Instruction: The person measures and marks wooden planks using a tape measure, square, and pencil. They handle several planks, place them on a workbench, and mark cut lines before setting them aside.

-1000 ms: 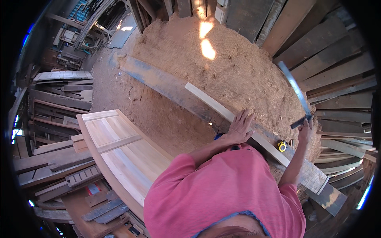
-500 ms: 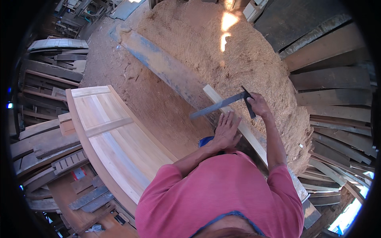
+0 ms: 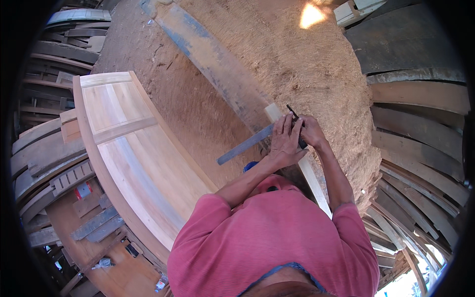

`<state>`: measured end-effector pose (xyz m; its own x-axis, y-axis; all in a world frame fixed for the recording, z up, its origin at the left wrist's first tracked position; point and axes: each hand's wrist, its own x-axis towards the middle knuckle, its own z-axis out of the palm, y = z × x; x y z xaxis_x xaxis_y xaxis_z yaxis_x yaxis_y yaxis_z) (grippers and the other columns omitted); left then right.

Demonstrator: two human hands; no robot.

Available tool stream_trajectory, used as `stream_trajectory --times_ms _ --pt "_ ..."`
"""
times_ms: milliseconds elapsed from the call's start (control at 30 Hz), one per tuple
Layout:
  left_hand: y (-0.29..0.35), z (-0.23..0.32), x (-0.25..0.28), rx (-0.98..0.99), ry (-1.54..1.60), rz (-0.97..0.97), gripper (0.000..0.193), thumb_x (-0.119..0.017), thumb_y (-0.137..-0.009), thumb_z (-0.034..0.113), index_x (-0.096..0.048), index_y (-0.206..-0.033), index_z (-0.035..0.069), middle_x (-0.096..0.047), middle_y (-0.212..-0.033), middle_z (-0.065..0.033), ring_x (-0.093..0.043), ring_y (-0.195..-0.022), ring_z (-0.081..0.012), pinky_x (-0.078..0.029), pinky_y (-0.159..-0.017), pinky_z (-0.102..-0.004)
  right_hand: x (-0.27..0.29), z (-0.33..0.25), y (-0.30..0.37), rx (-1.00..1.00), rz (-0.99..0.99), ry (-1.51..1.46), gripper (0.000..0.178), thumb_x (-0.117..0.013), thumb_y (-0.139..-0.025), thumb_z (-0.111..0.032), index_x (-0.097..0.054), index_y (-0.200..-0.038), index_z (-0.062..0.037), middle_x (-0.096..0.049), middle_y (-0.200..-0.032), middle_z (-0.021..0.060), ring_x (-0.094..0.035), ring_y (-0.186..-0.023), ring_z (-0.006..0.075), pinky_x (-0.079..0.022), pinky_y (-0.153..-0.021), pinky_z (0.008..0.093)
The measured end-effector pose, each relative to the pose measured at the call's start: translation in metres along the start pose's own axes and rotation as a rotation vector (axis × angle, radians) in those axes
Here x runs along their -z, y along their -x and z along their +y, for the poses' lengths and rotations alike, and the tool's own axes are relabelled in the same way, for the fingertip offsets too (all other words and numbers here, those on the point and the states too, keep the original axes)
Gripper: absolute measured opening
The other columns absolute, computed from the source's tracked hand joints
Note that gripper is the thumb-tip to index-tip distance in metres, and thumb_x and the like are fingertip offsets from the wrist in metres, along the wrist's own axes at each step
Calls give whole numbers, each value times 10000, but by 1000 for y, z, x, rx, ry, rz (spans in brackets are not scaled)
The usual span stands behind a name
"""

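Observation:
A metal try square (image 3: pixel 242 147) with a long grey blade lies across a pale wooden strip (image 3: pixel 312 178). The strip rests on a long grey-blue plank (image 3: pixel 213 64). My left hand (image 3: pixel 286 142) presses flat on the blade where it crosses the strip, fingers together. Right beside it, my right hand (image 3: pixel 312 131) is closed around the square's dark stock, whose end sticks out above the fingers. The two hands touch. My pink-shirted shoulders hide the near end of the strip.
A big heap of sawdust (image 3: pixel 316 64) rises behind the plank. A pale panelled door (image 3: pixel 133 148) lies flat to the left. Stacked planks (image 3: pixel 420 128) line the right side, and more timber (image 3: pixel 44 143) is piled at the left.
My right hand brought the square down from mid-air onto the strip. My left hand slid onto its blade. The view has moved in closer over the hands.

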<state>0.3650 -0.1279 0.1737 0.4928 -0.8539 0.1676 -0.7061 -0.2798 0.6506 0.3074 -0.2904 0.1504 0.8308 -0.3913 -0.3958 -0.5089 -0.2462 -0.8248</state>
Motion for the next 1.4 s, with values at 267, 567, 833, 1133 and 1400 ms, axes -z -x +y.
stream_trajectory --times_ms 267,567,833,1133,1400 --pt "5 -2 -24 39 -35 47 1093 -859 -721 446 -340 -1581 15 -268 -1642 -328 -238 -1518 -510 -170 -1234 -630 10 -3 4 -22 -70 -75 206 -643 -962 -140 -708 -1032 43 -723 -882 194 -671 -827 196 -542 -765 397" --pt "7 -6 -29 -19 -36 81 1044 -809 -761 383 -328 -1556 -94 -332 -1622 -337 -251 -1542 -506 -158 -1263 -607 7 -12 8 -12 -26 -63 252 -649 -987 -168 -715 -1157 7 -746 -967 195 -696 -901 216 -554 -838 392" --pt "9 -8 -31 -25 -26 87 1014 -790 -786 384 -335 -1549 -106 -329 -1622 -340 -232 -1554 -512 -135 -1271 -610 6 -12 7 -19 -37 -68 297 -658 -990 -209 -710 -1197 -2 -751 -1030 218 -730 -963 282 -555 -876 411" --pt "9 -8 -32 -23 -27 97 994 -779 -799 383 -341 -1544 -107 -341 -1610 -344 -241 -1548 -515 -139 -1270 -613 0 2 2 9 -18 -67 299 -662 -986 -230 -714 -1180 -9 -749 -1044 232 -741 -999 328 -557 -888 426" --pt "8 -7 -31 -24 -19 106 998 -789 -789 381 -348 -1542 -103 -349 -1606 -341 -250 -1542 -519 -146 -1264 -618 4 -6 4 5 -26 -46 294 -661 -976 -216 -714 -1177 -8 -747 -1030 232 -737 -975 324 -555 -883 423"
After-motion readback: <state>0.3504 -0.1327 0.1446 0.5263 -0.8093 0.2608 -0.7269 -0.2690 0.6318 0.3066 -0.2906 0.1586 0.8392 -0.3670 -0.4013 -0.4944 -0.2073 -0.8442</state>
